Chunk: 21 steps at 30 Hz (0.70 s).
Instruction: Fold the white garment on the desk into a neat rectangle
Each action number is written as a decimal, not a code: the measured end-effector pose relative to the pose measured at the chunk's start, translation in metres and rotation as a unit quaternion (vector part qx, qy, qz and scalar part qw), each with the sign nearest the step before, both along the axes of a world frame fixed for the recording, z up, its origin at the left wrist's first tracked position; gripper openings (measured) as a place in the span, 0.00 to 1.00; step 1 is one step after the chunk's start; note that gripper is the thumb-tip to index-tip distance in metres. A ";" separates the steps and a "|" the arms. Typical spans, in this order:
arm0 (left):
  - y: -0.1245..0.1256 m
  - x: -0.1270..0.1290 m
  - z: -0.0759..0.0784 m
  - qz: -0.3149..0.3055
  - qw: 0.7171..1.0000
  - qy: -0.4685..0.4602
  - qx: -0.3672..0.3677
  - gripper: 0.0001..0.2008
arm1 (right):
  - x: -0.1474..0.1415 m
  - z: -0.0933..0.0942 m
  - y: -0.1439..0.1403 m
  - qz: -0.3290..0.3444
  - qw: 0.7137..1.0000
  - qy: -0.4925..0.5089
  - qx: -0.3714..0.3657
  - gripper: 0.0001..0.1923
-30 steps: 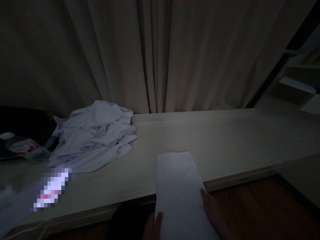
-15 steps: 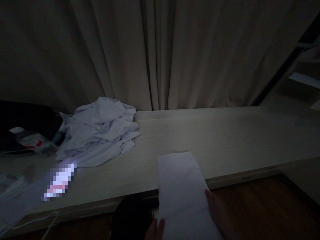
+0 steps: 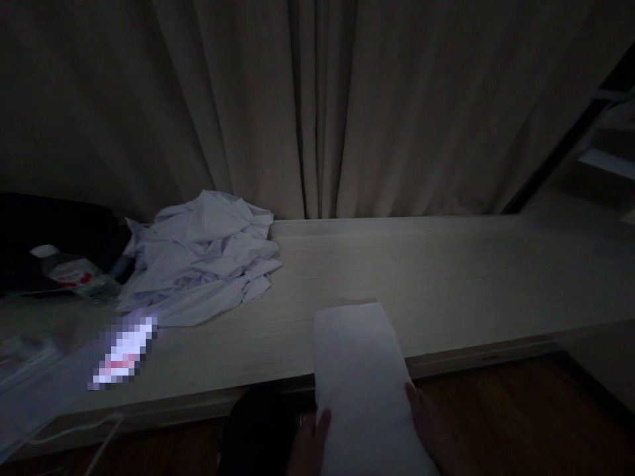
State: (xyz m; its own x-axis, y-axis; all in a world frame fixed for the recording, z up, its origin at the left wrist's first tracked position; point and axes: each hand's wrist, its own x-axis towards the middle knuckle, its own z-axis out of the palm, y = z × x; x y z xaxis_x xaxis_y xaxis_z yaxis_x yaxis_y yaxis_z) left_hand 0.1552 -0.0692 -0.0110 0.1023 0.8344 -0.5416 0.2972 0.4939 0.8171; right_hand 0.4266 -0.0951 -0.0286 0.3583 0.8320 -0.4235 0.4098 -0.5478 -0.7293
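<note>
In dim light, a folded white cloth (image 3: 364,383) juts up from the bottom edge and overlaps the front edge of a long pale wooden desk (image 3: 446,277). My left hand (image 3: 310,443) grips the cloth's left side, thumb on top. On its right side, my right hand (image 3: 431,433) holds it the same way. A crumpled heap of white garments (image 3: 203,258) lies on the desk, to the left and further back.
Closed beige curtains (image 3: 322,106) hang behind the desk. At far left lie a plastic water bottle (image 3: 74,274), clear plastic wrapping (image 3: 30,370) and a blurred-out flat item (image 3: 124,354). Shelves (image 3: 605,158) stand at far right. Dark wooden floor (image 3: 520,416) lies below.
The view has shifted slightly, so the garment heap and bottle sit further right in frame. Both hands keep the same hold on the folded cloth.
</note>
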 end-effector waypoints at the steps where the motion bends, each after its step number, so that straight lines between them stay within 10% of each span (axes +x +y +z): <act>1: -0.001 0.000 0.000 0.002 1.000 -0.001 0.001 0.43 | 0.001 0.001 0.000 0.003 1.000 -0.008 -0.002 0.32; 15: 0.009 -0.003 -0.024 0.061 0.996 -0.067 -0.018 0.40 | 0.005 0.004 0.002 0.057 0.998 -0.012 -0.023 0.30; 21: 0.019 0.003 -0.032 0.058 0.991 -0.114 0.030 0.36 | 0.012 0.026 -0.037 -0.061 0.995 -0.080 0.000 0.26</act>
State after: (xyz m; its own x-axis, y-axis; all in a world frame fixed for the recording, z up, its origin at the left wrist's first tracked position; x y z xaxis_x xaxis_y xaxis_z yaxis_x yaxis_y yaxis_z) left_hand 0.1581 -0.0500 -0.0430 0.1181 0.8774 -0.4650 0.0458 0.4630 0.8852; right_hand 0.4389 -0.1326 -0.0022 0.5194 0.7784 -0.3525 0.4509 -0.6001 -0.6607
